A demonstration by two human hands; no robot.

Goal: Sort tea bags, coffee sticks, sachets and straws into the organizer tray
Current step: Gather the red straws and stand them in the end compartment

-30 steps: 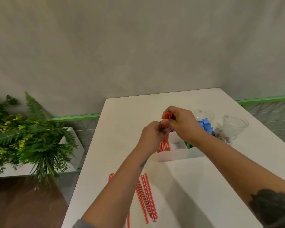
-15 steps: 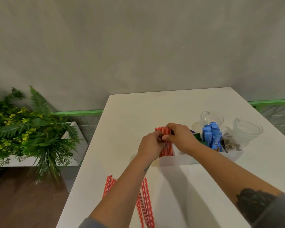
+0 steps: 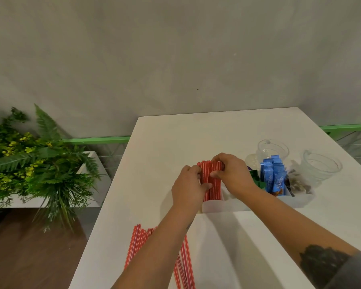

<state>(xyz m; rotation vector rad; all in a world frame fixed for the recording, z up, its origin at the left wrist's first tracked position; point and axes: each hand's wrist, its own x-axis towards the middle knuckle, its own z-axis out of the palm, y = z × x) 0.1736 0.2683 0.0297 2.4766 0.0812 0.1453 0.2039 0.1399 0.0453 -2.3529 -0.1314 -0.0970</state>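
Observation:
A bundle of red striped straws (image 3: 212,180) stands upright in the leftmost compartment of the white organizer tray (image 3: 223,205) in the head view. My left hand (image 3: 189,187) presses the bundle from the left and my right hand (image 3: 230,174) grips its top from the right. Blue coffee sticks (image 3: 273,177) stand in a compartment further right, with green sachets (image 3: 256,179) beside them and dark tea bags (image 3: 298,183) at the tray's right end. More loose red straws (image 3: 141,245) lie on the white table (image 3: 165,142) near me, partly under my left forearm.
Two clear glass cups (image 3: 272,149) (image 3: 322,166) stand behind the tray on the right. A fern plant in a white planter (image 3: 29,163) sits on the floor left of the table. The grey wall rises behind the table's far edge.
Both hands have lowered the straw bundle into the tray's left compartment; the camera view has shifted so the tray's right half now shows.

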